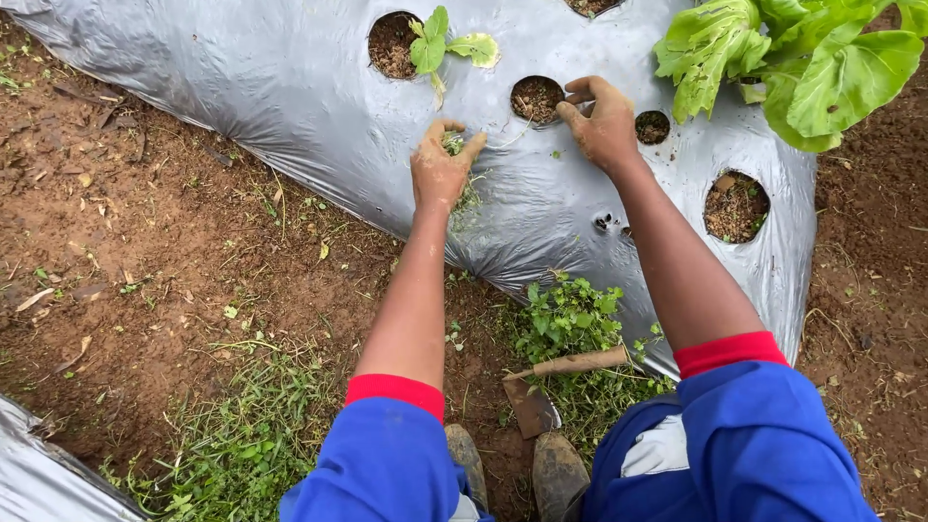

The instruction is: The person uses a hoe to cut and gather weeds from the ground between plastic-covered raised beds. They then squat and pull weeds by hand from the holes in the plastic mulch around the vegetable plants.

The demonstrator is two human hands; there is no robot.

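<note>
My left hand is closed around a small clump of pulled green weeds on top of the silver plastic mulch sheet. My right hand rests on the sheet with its fingers curled at the rim of a round planting hole filled with soil. It holds nothing that I can see. Both hands are dirty with soil. A small seedling grows from another hole further up the sheet.
A large leafy green plant stands at the top right. More holes pierce the sheet. A small hoe with a wooden handle lies on weeds by my boots. Bare brown soil lies to the left.
</note>
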